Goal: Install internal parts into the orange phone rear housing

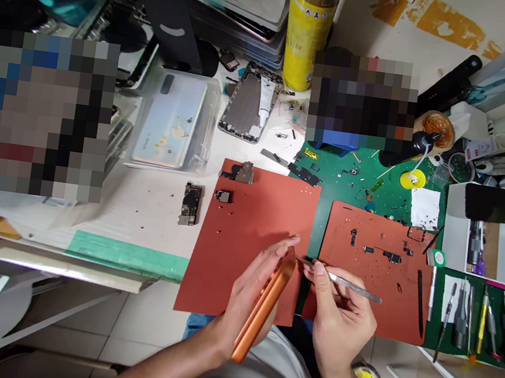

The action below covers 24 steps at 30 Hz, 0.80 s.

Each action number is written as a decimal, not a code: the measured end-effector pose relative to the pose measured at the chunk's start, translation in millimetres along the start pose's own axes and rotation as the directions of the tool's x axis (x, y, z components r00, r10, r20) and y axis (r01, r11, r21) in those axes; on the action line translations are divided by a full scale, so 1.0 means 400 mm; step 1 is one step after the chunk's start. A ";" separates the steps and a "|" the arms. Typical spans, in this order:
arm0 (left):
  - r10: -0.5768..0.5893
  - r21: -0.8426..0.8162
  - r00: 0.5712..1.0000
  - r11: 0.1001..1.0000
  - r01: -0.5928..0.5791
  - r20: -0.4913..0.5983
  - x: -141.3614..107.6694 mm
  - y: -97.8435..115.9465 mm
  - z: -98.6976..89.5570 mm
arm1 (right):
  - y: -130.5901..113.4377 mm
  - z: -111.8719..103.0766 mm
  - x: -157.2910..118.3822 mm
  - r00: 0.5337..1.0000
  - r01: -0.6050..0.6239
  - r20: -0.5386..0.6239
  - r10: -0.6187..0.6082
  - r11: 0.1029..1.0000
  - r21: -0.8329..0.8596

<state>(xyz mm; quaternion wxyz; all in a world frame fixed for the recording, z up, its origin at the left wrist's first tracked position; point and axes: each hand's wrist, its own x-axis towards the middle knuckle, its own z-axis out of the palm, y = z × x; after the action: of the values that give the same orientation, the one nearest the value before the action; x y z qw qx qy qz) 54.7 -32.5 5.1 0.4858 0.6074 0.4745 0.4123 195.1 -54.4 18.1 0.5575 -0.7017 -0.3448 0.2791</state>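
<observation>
My left hand grips an orange phone housing, tilted on its edge above the front of a red-brown mat. In my right hand is a pair of metal tweezers, pinched between thumb and fingers. The tweezers' tips point left and end close by the upper edge of the housing; whether they touch it I cannot tell. On the mat's far left lie a dark metal phone part and a small camera module. A phone logic board rests on the white table just left of the mat.
A second red-brown mat bears small parts, screws and a black pry stick. Several screwdrivers stand along the right, near a white box. A yellow spray can and a boxed phone are at the back.
</observation>
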 end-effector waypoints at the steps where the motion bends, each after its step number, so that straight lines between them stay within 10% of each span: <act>1: -0.001 0.001 1.000 1.000 0.001 -0.003 0.000 0.002 0.000 | 0.000 0.000 -0.003 1.000 -0.010 -0.003 0.010 1.000 -0.007; 24: 0.073 0.131 0.996 0.989 -0.067 -0.045 0.009 0.008 -0.009 | 0.002 -0.019 0.006 0.956 0.275 0.148 -0.252 0.947 -0.164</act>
<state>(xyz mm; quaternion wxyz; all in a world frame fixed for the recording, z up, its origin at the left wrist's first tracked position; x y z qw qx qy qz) 52.6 -28.6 8.9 0.4188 0.6433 0.4904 0.4126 202.3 -57.1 19.1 0.5003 -0.6787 -0.4939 0.2123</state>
